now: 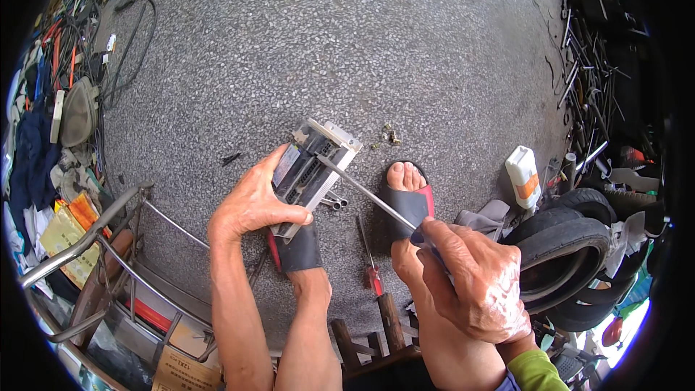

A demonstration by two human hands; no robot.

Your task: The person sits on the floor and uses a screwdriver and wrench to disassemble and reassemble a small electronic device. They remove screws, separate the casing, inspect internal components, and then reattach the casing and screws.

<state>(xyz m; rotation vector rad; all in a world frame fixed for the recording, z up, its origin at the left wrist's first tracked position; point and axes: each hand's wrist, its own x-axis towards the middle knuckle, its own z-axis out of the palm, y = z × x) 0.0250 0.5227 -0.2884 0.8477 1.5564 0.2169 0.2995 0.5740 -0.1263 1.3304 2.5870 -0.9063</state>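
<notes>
My left hand [246, 203] grips a silver metal module [308, 195] with dark connector rows along its face, held tilted above my left sandaled foot. My right hand [470, 282] is closed on a screwdriver [373, 199], whose long shaft reaches across to the module's connectors; its tip appears to touch them. A second screwdriver [374, 279] with a red handle lies between my feet. Small brass-coloured fittings [391, 135] lie on the speckled floor beyond the module, and silver metal parts [334, 201] lie beside it, partly hidden.
Tangled cables [72, 36] and cloths are piled at the left, near a bent metal tube frame [108, 221]. Tools [583, 76] crowd the right edge. A white bottle [525, 170] stands near stacked tyres [557, 253]. A wooden stool [391, 322] is at the lower middle.
</notes>
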